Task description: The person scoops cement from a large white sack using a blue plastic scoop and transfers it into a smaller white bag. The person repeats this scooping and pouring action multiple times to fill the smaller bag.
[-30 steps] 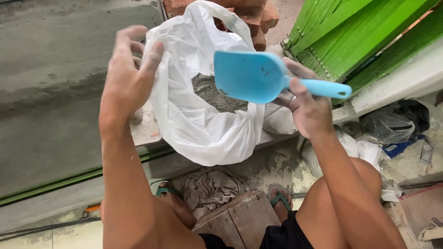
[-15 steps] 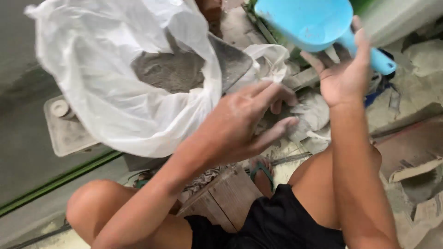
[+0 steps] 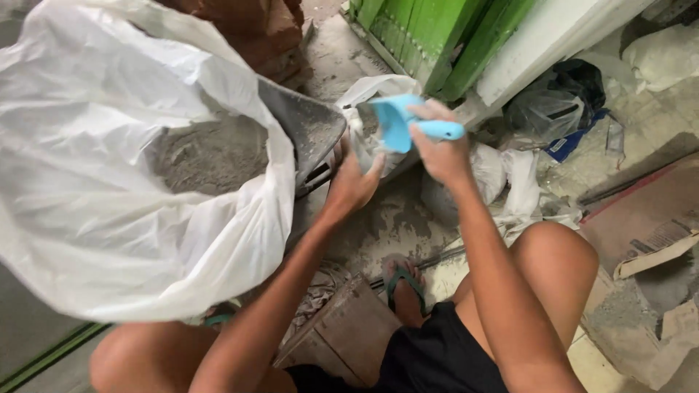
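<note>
Since the last frame your scoop (image 3: 394, 121) has dropped from the top edge to upper centre, its bowl now in the mouth of the small white bag (image 3: 364, 91). Your right hand (image 3: 439, 149) has its grip closed on the blue handle, arm stretched up the frame from lower right. Your left hand (image 3: 353, 182) has moved in and now holds the small bag's edge, fingers curled. The big white bag (image 3: 87, 218) of grey powder fills the left.

Big white bag (image 3: 109, 240) w/ grey powder at left; red bricks (image 3: 251, 29) behind it. Green slats (image 3: 429, 36) top centre. Cardboard (image 3: 644, 229) at right, wooden block (image 3: 342, 338) btwn knees.
</note>
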